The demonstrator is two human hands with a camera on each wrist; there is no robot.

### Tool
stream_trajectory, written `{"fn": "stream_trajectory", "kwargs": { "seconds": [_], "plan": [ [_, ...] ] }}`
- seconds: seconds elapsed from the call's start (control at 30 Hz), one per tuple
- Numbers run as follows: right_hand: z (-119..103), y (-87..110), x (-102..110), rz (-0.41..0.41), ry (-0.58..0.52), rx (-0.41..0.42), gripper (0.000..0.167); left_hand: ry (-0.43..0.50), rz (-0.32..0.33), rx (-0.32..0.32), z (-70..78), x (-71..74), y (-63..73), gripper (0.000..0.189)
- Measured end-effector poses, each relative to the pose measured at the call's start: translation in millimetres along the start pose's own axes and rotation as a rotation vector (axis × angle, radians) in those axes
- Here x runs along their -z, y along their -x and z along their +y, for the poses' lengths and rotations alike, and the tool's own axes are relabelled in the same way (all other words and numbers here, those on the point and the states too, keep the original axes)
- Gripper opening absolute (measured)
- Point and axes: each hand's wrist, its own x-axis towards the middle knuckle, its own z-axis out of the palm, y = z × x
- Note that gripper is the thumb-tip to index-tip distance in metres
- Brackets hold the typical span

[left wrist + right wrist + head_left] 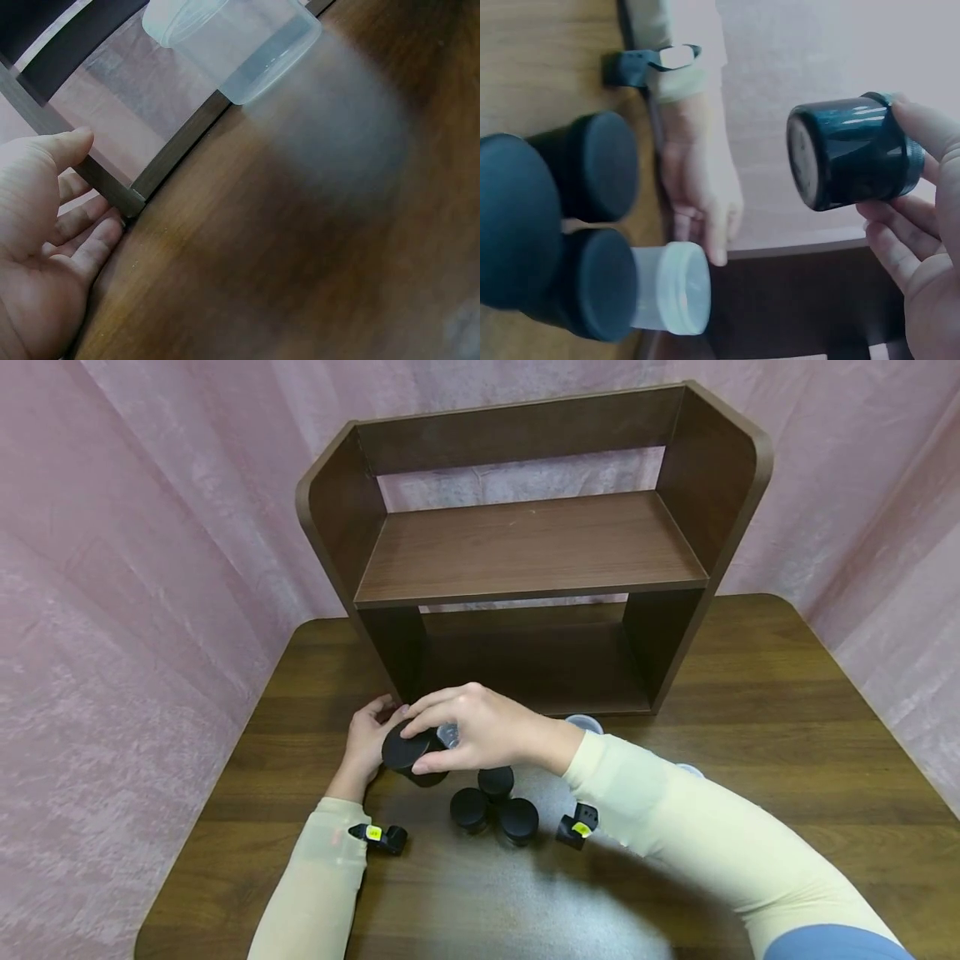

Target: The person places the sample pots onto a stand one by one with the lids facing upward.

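My right hand (pixel 480 727) grips a black jar (pixel 847 150) by its lid end, thumb on one side and fingers on the other. In the right wrist view the jar is held off the table, its base turned away from the palm. My left hand (pixel 365 745) is by the lower left front corner of the brown shelf (pixel 525 543), its fingers loosely bent; whether they touch the panel I cannot tell. Close to the hands stands a clear jar (pixel 247 52). On the table sit three black-lidded jars (pixel 469 810) in a cluster, nearer the person.
Another clear container (pixel 583 723) stands before the shelf, partly behind the right wrist. A further pale rim (pixel 688 770) shows beyond the right sleeve. The wooden table (pixel 787 710) bears the two-tier shelf at its back, with a pink curtain (pixel 150 527) behind.
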Motion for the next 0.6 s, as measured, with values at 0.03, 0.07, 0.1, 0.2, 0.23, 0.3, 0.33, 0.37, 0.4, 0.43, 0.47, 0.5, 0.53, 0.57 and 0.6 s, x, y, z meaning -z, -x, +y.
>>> {"fn": "stream_trajectory", "kwargs": {
  "seconds": [0.03, 0.07, 0.1, 0.2, 0.23, 0.3, 0.33, 0.37, 0.4, 0.43, 0.47, 0.5, 0.53, 0.57, 0.6],
  "plan": [
    [-0.1, -0.8, 3.3, 0.025, -0.006, 0.01, 0.036, 0.008, 0.004, -0.004, 0.0, -0.2, -0.1, 0.059],
    [-0.1, -1.8, 6.9, 0.052, -0.01, 0.023, 0.035, 0.01, 0.007, -0.008, 0.0, -0.1, -0.3, 0.058],
    [-0.3, -2.8, 10.5, 0.078, -0.014, 0.036, 0.035, 0.009, 0.013, -0.013, -0.3, -0.2, -0.7, 0.056],
    [-1.4, -5.9, 22.2, 0.164, -0.009, 0.074, 0.035, 0.001, 0.039, -0.023, -0.5, -1.4, -1.2, 0.05],
    [-2.0, -6.8, 25.9, 0.192, -0.008, 0.085, 0.034, -0.005, 0.05, -0.024, -0.5, -2.2, -1.4, 0.046],
    [-3.1, -8.5, 33.2, 0.241, -0.023, 0.105, 0.035, -0.002, 0.063, -0.024, -0.5, -3.8, -1.6, 0.038],
    [-3.6, -9.1, 36.8, 0.264, -0.035, 0.115, 0.035, 0.003, 0.067, -0.026, 0.0, -4.7, -1.4, 0.033],
    [-4.3, -9.7, 40.2, 0.287, -0.048, 0.124, 0.035, 0.007, 0.067, -0.03, 0.1, -5.3, -1.6, 0.031],
    [-4.8, -10.4, 43.6, 0.307, -0.059, 0.131, 0.035, 0.007, 0.068, -0.033, 0.4, -5.9, -1.6, 0.029],
    [-5.1, -11.0, 46.8, 0.325, -0.068, 0.14, 0.035, 0.002, 0.069, -0.034, 1.0, -6.2, -1.4, 0.029],
    [-5.2, -11.8, 50.1, 0.344, -0.075, 0.148, 0.035, -0.001, 0.065, -0.036, 2.2, -6.2, -0.9, 0.03],
    [-5.3, -12.7, 53.3, 0.361, -0.076, 0.155, 0.034, -0.007, 0.064, -0.037, 3.3, -6.0, -0.4, 0.033],
    [-5.2, -13.7, 56.3, 0.377, -0.076, 0.161, 0.034, -0.017, 0.061, -0.034, 4.0, -5.8, -0.2, 0.036],
    [-5.1, -15.0, 59.5, 0.393, -0.072, 0.165, 0.034, -0.025, 0.056, -0.028, 4.7, -5.4, 0.1, 0.04],
    [-4.9, -16.2, 62.6, 0.406, -0.067, 0.168, 0.035, -0.031, 0.053, -0.018, 5.4, -4.9, 0.5, 0.044]
  ]
}}
